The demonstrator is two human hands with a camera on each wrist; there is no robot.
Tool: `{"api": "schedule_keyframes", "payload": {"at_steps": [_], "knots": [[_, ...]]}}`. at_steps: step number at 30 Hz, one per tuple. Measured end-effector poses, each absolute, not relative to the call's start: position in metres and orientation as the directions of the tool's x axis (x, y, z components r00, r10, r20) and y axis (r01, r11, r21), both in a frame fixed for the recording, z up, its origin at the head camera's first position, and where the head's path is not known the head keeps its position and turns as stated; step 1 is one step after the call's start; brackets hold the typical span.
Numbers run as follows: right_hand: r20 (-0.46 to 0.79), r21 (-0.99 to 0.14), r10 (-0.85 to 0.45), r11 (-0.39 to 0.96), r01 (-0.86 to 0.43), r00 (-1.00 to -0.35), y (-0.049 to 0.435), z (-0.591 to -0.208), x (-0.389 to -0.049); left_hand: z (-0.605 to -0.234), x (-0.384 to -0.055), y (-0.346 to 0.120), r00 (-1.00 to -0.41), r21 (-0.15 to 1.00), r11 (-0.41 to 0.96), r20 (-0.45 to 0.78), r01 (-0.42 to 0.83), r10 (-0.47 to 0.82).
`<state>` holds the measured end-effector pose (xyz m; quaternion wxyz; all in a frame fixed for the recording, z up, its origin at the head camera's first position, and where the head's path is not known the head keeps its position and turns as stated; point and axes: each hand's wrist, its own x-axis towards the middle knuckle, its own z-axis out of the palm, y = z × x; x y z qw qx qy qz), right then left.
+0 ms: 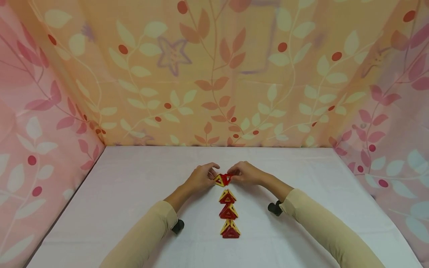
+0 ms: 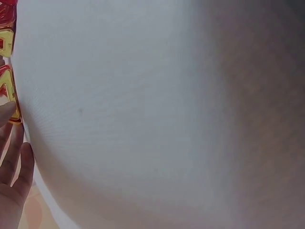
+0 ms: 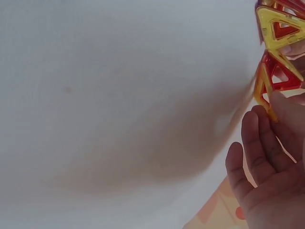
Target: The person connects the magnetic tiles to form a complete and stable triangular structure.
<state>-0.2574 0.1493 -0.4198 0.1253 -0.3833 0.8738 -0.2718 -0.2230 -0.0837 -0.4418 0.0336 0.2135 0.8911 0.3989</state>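
Red and yellow triangular magnetic tiles (image 1: 221, 183) are joined in a small peaked shape between the two hands. My left hand (image 1: 201, 177) pinches its left side, and in the left wrist view the thumb lies over a yellow tile (image 2: 16, 107). On the other side my right hand (image 1: 247, 173) pinches it by a yellow-edged corner, beside a red tile (image 3: 288, 86) in the right wrist view. Just nearer stand three small pyramids of such tiles in a column: the far one (image 1: 226, 201), the middle one (image 1: 226, 214) and the near one (image 1: 231, 235).
The white-covered table (image 1: 134, 193) carries the tiles. A yellow-orange leaf-patterned cloth (image 1: 234, 96) hangs along its back edge, with pink patterned cloths (image 1: 20, 186) at both sides. Black wrist devices (image 1: 178, 226) sit below each beige sleeve cuff.
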Motion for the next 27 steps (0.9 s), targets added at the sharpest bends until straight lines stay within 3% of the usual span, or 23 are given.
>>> {"api": "schedule_keyframes", "payload": {"at_steps": [27], "knots": [[0.01,-0.605,-0.724,0.545,-0.581,-0.689,0.136,-0.42,-0.255,-0.442,-0.225,-0.082,-0.898,0.723,0.584,0.117,0.369,0.423]]}}
